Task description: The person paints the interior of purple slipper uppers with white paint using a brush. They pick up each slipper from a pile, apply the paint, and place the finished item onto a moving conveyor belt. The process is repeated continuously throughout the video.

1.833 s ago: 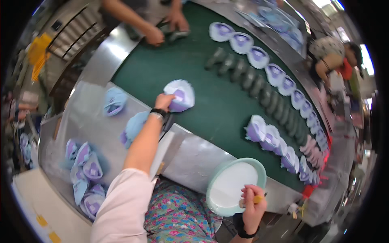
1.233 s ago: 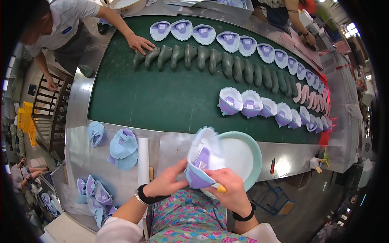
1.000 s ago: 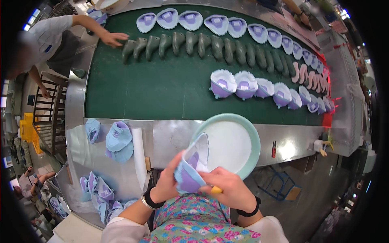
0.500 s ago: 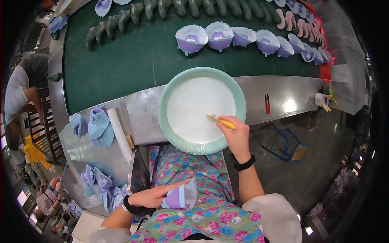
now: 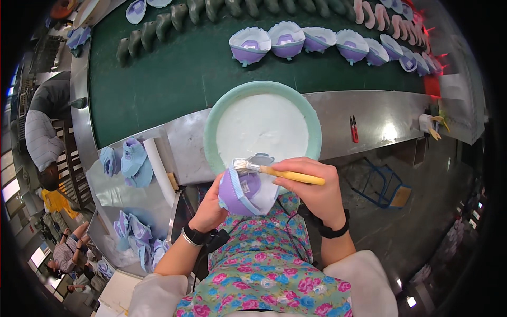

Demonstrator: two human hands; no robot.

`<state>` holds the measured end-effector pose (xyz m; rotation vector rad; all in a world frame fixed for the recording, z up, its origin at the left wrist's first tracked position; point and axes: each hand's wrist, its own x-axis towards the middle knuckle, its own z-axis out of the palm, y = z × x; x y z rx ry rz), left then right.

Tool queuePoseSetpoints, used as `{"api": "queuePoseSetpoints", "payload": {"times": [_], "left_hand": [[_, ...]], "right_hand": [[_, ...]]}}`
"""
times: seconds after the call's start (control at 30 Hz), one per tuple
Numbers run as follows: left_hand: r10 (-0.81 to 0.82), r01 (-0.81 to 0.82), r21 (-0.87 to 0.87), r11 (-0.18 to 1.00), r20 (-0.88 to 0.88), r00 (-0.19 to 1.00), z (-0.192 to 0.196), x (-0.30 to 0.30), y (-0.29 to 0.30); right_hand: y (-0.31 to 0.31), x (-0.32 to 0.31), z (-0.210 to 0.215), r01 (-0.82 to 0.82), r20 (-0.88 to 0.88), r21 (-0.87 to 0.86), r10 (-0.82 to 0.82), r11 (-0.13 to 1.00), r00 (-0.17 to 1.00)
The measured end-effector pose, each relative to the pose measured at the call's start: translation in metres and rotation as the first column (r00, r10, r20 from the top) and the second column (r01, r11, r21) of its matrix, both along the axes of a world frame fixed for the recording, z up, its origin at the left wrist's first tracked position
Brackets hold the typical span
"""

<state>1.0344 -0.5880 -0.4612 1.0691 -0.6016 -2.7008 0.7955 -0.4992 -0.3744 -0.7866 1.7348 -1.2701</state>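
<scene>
My left hand [image 5: 210,208] is closed round a purple and light-blue shoe upper [image 5: 232,194], its pale inside turned up toward me. A paintbrush with a yellow handle [image 5: 298,176] is pinched in my right hand [image 5: 322,193]. Its bristles [image 5: 242,165] touch or hover just over the upper's far rim; I cannot tell which. Both hands are over the near edge of a mint-green basin [image 5: 210,138] holding white liquid [image 5: 264,121]. Part of the basin's near rim is hidden behind the upper and my hands.
On the green conveyor belt [image 5: 158,84] stand similar uppers [image 5: 288,39], dark shoe lasts [image 5: 163,26] and pink insole-like pieces [image 5: 368,15]. Red-handled pliers [image 5: 354,129] lie on the metal ledge. More uppers [image 5: 136,161] are piled at left. A blue-framed stool [image 5: 377,185] stands at right; people are at left.
My left hand has raised the upper from my lap to the basin's near edge. My right hand has drawn the brush out of the white liquid and over to the upper.
</scene>
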Motion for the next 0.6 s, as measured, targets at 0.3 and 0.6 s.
{"api": "queuePoseSetpoints", "payload": {"times": [0.3,0.6], "left_hand": [[0.101,-0.098,-0.144,0.985,0.011,0.995,0.003,-0.017,-0.004],[0.045,-0.072,-0.452,0.889,-0.070,0.997,-0.013,-0.009,-0.011]], "right_hand": [[0.031,-0.008,-0.028,0.282,-0.044,0.320,-0.283,0.904,0.958],[0.027,-0.007,0.020,0.171,0.138,0.337,-0.228,0.926,0.964]]}}
